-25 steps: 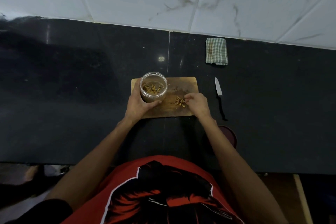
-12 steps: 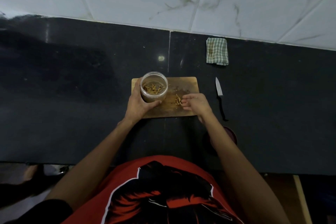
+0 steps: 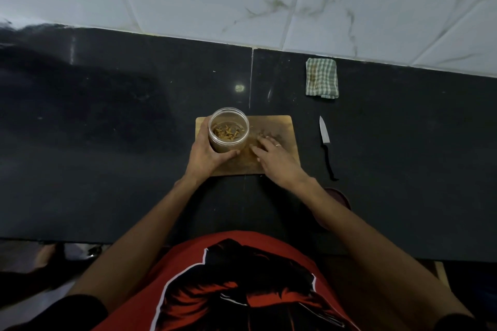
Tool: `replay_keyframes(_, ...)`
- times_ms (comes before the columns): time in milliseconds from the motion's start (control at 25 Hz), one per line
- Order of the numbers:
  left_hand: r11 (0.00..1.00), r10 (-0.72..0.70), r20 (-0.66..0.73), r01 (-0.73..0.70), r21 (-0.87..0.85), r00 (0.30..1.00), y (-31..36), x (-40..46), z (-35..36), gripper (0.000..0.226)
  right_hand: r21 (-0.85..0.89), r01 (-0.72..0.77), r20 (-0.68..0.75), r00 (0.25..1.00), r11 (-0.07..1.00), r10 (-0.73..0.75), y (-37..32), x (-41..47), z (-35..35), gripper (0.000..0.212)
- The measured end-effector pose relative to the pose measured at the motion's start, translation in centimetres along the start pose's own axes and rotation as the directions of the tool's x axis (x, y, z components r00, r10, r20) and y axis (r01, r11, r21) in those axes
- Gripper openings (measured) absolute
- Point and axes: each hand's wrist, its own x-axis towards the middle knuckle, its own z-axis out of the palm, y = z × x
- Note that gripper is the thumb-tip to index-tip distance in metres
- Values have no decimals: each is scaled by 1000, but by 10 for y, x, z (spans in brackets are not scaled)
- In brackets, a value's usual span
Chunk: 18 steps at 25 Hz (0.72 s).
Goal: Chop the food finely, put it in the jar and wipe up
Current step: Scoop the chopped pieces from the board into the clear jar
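the person stands at the black counter (image 3: 107, 142) and the left hand (image 3: 205, 156) is wrapped around the clear jar (image 3: 228, 129), fingers and thumb curled on its lower wall, so the jar stands upright on the left part of the wooden cutting board (image 3: 285, 126). the right hand (image 3: 271, 154) lies flat on the board just beside the jar, fingers straight and spread, holding nothing. it seems to me it is gathering the last small pieces.

what could go wrong: the jar has no lid on it, and it stands near the left edge of the board. if the right hand sweeps too hard against it, or the left hand relaxes, i think the jar may tip and the food may spill out. the remaining bits on the board are very small and hard to see under the fingers, so some may be pushed off the board onto the dark counter, where they are easy to miss.

in the jar there is chopped food (image 3: 227, 131), yellow-brown little strips, covering the bottom only; the jar is far from full.

the knife (image 3: 325, 134) lies on the counter to the right of the board, apart from it. the folded checked cloth (image 3: 321, 78) waits near the wall, untouched, so the wiping is not yet done.
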Motion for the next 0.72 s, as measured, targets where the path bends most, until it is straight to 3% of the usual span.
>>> replay_keyframes(160,1000,-6,3,6,7,1000,0,0,0,101,-103,20,-40,999,994,-24,3,-15,4,55)
replay_keyframes(480,1000,3,1,-3,-4,1000,2,0,0,98,-199,85,-93,990,976,-105,3,-15,7,26)
replay_keyframes(640,1000,10,5,-10,-17,1000,3,-1,-1,96,-189,126,-129,980,974,-152,4,-13,12,23)
replay_keyframes(720,1000,11,10,-10,-23,1000,4,-2,-1,95,-21,124,-247,961,992,-126,5,-12,12,21)
